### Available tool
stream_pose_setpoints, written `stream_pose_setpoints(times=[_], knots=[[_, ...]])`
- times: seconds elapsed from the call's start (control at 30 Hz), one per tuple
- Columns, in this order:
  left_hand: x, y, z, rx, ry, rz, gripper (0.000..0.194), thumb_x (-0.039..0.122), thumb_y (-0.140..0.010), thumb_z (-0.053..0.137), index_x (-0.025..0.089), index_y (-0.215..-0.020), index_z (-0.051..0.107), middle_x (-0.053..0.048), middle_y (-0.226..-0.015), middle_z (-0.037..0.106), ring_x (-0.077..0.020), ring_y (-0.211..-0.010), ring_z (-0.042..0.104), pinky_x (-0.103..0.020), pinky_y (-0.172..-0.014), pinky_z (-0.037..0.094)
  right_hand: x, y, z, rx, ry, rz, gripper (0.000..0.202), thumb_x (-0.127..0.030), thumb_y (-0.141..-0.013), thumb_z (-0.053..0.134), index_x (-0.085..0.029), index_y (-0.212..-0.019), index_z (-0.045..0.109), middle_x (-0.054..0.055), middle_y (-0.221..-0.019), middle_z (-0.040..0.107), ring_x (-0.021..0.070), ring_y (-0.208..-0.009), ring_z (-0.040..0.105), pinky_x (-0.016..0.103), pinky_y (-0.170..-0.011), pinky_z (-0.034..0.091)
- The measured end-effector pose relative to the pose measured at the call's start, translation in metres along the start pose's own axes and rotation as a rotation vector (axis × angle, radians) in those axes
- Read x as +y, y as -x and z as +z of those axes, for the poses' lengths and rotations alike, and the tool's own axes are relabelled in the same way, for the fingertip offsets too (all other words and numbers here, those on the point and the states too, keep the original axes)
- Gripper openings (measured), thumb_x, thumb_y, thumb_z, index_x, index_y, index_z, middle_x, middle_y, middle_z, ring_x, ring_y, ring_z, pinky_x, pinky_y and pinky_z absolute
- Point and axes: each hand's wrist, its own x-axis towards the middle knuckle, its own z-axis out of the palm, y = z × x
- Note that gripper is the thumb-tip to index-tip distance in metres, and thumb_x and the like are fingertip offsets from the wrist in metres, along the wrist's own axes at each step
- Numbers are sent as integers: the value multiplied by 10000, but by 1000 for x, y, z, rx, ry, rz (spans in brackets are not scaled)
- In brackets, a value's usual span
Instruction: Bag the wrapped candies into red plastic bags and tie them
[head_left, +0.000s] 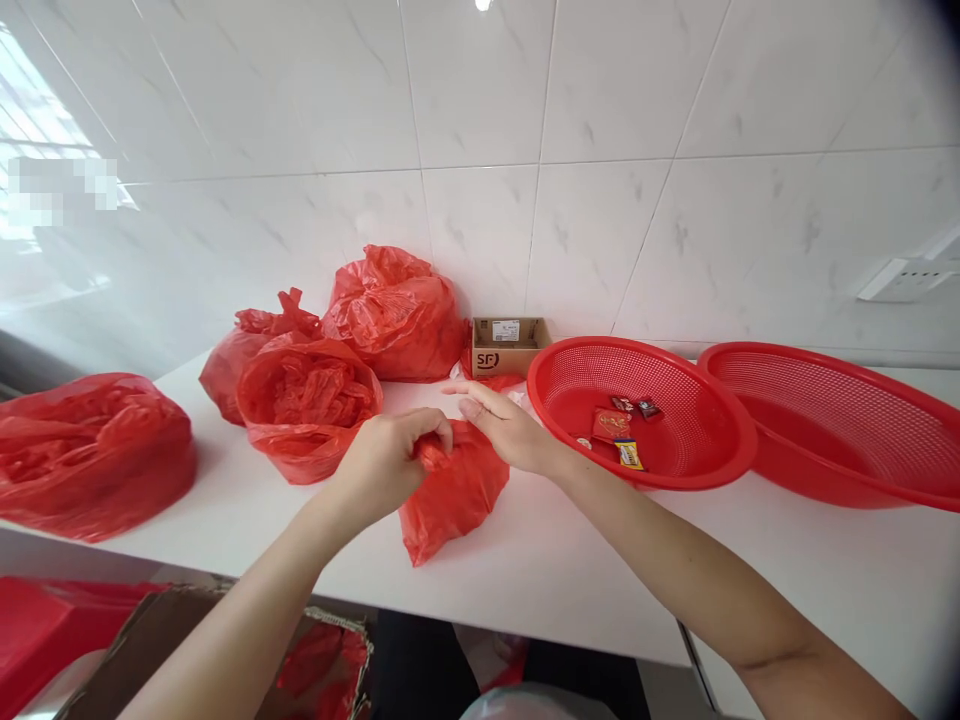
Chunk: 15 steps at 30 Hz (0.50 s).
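A small red plastic bag (457, 500) stands at the front middle of the white table, its contents hidden by the film. My left hand (394, 455) is closed round the bag's gathered neck. Just to the right, my right hand (510, 425) lies against the upper side of the bag, fingers stretched out toward the left and thumb alongside. I cannot tell whether a bit of the film is under its palm.
Behind are several larger red bags (394, 315) and a small cardboard box (510, 352). At right, a red basket (720, 430) holds several wrapped sweets (630, 454); another red basket (825, 470) overlaps it. A cardboard carton (135, 635) with red plastic inside stands below the table's front edge.
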Motion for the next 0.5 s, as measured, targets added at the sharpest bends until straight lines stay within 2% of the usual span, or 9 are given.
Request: stream_pose_setpoints(times=[0.03,0.1,0.17,0.23,0.3,0.4,0.5], knots=[[-2,2,5,112,-118,54,309,-2,-675,455,218,-800,633,14,-755,680,-133,-605,582,-232,-537,394,8,-3,1,-24,-22,27,300,-316,-1013,432,-244,-1281,547,39,-1070,644,163,-961,603,371,-919,469],[-5,4,12,278,-254,159,380,-22,-694,429,219,-918,619,-20,-973,709,-146,-744,644,-222,-562,424,16,-5,4,-144,-121,58,330,-304,-997,468,-257,-1319,523,11,-939,644,141,-806,600,325,-783,504],[-8,7,14,363,-270,230,368,11,-767,458,216,-1029,617,-69,-1181,667,-178,-950,669,-234,-657,490,16,-4,5,-263,-208,30,301,-317,-986,499,-248,-1273,560,2,-893,639,128,-755,591,291,-717,502],[-11,10,12,335,-239,262,361,68,-817,512,217,-1123,630,-92,-1239,642,-205,-1062,655,-264,-781,523,9,-2,4,-299,-217,-45,222,-352,-979,519,-216,-1105,640,16,-929,651,134,-822,605,287,-756,497],[-17,17,10,264,-203,258,412,94,-851,518,231,-1224,626,-91,-1251,653,-211,-1096,655,-279,-865,521,0,0,0,-274,-132,-87,256,-382,-986,501,-195,-931,666,23,-933,666,143,-868,613,290,-802,478],[-32,33,10,202,-190,193,418,119,-911,481,260,-1281,618,-66,-1247,689,-208,-1108,662,-280,-896,515,-6,1,-11,-163,144,-28,352,-390,-1000,462,-187,-799,667,3,-800,666,124,-726,578,267,-707,429],[-45,57,10,203,-211,151,326,187,-928,522,278,-1202,673,-49,-1203,719,-231,-1092,657,-317,-892,514,9,-3,-23,-32,365,68,346,-356,-983,484,-186,-747,671,-8,-753,671,108,-640,512,254,-628,363]])
